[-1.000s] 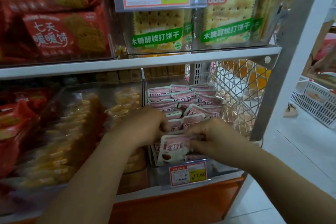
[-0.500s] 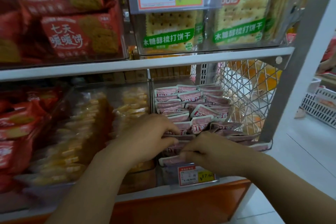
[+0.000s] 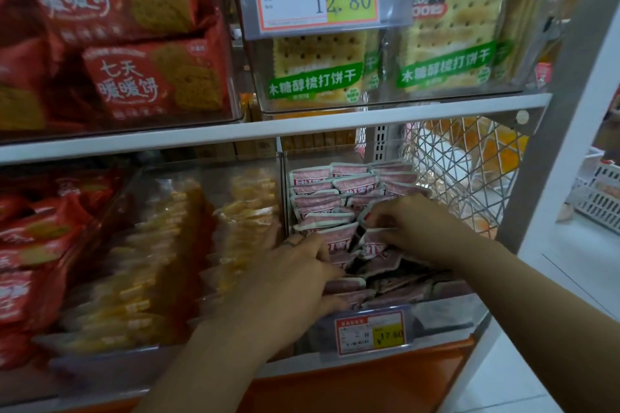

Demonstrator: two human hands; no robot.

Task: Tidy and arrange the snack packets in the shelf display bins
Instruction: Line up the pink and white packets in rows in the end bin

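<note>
Right hand (image 3: 416,228): fingers curled and clenched over the middle of the bin (image 3: 449,315). Thumb and fingertips pinch the top edge of one pink packet (image 3: 374,250). The packet stands roughly upright, tilted slightly, directly under the fingers and in contact with them.

Left hand (image 3: 292,278): palm down at the left side of the same bin. The fingers are fairly straight and spread, their tips pushed in among the packets (image 3: 322,208). The thumb lies along the flat ones at the front. Whether this hand grasps any of them cannot be told, as the fingertips are hidden.

Position of stock: the packets fill the clear bin on the lower shelf. At the back they stand on edge in overlapping rows, beyond both hands. At the front, below and between the hands, several lie flat and askew. The pinched packet sits between these two groups, just right of the left hand's fingertips.

Surroundings: a price tag (image 3: 370,332) is fixed to the bin's front wall, just below the left thumb. A bin of yellow packs (image 3: 157,261) adjoins on the left. A wire basket (image 3: 466,171) stands to the right, behind the right hand.
</note>
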